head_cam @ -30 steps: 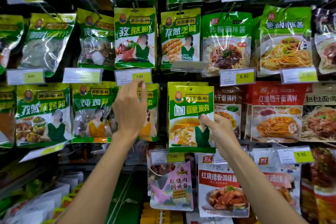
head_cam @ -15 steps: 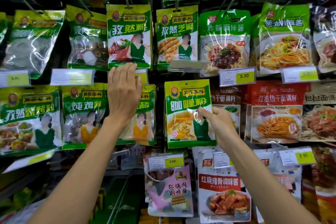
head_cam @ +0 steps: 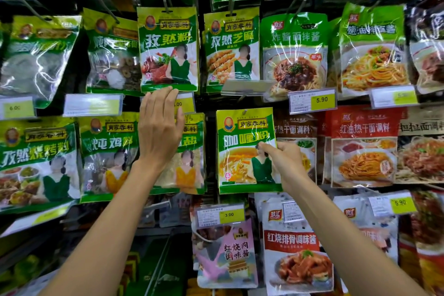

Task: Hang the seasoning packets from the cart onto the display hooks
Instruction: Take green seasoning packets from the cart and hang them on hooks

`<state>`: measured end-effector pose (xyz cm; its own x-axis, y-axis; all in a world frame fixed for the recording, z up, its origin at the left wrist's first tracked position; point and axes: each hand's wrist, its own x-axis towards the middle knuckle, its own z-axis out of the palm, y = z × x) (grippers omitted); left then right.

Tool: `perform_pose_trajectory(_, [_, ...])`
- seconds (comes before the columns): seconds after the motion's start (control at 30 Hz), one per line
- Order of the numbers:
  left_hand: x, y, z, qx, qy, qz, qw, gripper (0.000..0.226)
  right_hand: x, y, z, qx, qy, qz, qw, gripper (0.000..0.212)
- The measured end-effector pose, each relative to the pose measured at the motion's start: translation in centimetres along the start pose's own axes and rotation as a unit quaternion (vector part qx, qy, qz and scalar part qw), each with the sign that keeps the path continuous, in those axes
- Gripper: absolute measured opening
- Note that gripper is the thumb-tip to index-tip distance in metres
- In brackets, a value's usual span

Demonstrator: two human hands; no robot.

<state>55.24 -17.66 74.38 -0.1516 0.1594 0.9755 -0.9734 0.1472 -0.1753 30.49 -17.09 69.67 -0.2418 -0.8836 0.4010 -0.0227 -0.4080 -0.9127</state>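
A green-and-yellow curry powder packet point(head_cam: 242, 151) hangs at the middle of the display, its top hole at a hook tip point(head_cam: 244, 111). My right hand point(head_cam: 281, 158) pinches the packet's right edge between thumb and fingers. My left hand point(head_cam: 159, 125) is raised flat, fingers straight, over a price tag point(head_cam: 183, 103) and the packet behind it point(head_cam: 192, 151); its fingertips reach the bottom edge of the cumin powder packet point(head_cam: 168, 48) above. The cart is out of sight.
Rows of seasoning and noodle sauce packets fill the hooks all around. An upturned clear tag holder point(head_cam: 245, 87) juts out just above the curry packet. Red noodle sauce packets point(head_cam: 362, 146) hang to the right, a pink packet point(head_cam: 225, 252) and a 3.00 tag point(head_cam: 221, 215) below.
My right hand has slid up the curry packet's right edge from the lower corner to the middle. My left hand has risen and flattened over the price tag. The view has tilted slightly up.
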Motion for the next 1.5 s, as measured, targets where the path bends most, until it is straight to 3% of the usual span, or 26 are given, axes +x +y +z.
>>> perform_pose_trajectory(0.17, [0.1,-0.2,-0.1,-0.004,0.001,0.005,1.000,0.034,0.8,0.5,0.8,-0.064,0.044,0.000,0.997,0.040])
perform_pose_trajectory(0.5, [0.4,0.0,-0.9,-0.006,-0.025,0.010,1.000,0.033,1.7,0.7,2.2,-0.094,0.086,-0.038,0.991,0.026])
perform_pose_trajectory(0.77, [0.2,2.9,-2.9,-0.012,-0.044,-0.007,0.999,0.034,-0.2,1.2,-1.2,-0.181,0.091,-0.078,0.976,0.023])
perform_pose_trajectory(0.87, [-1.5,6.9,-4.2,-0.068,-0.046,0.003,0.997,0.029,-2.5,1.4,-4.9,-0.191,0.085,-0.095,0.973,0.022])
perform_pose_trajectory(0.97, [-5.1,13.2,-5.8,-0.199,-0.087,-0.042,0.975,0.023,-6.2,2.7,-10.3,-0.201,0.091,-0.099,0.970,0.019])
perform_pose_trajectory(1.03, [-7.8,18.4,-6.8,-0.305,-0.162,-0.117,0.931,0.022,-9.3,4.5,-14.6,-0.214,0.106,-0.090,0.967,0.018])
perform_pose_trajectory(1.13, [-12.0,26.9,-8.1,-0.438,-0.289,-0.218,0.823,0.026,-14.6,7.8,-21.4,-0.232,0.140,-0.049,0.961,0.022])
perform_pose_trajectory(1.23, [-16.7,35.5,-9.9,-0.532,-0.384,-0.248,0.713,0.025,-20.3,11.8,-28.4,-0.253,0.193,0.022,0.948,0.024])
perform_pose_trajectory(1.37, [-23.5,46.1,-12.5,-0.591,-0.504,-0.223,0.589,0.025,-28.7,17.7,-36.3,-0.263,0.269,0.153,0.914,0.023])
perform_pose_trajectory(1.5, [-30.4,55.3,-14.8,-0.600,-0.640,-0.152,0.454,0.028,-36.5,23.0,-41.9,-0.271,0.366,0.264,0.850,0.032])
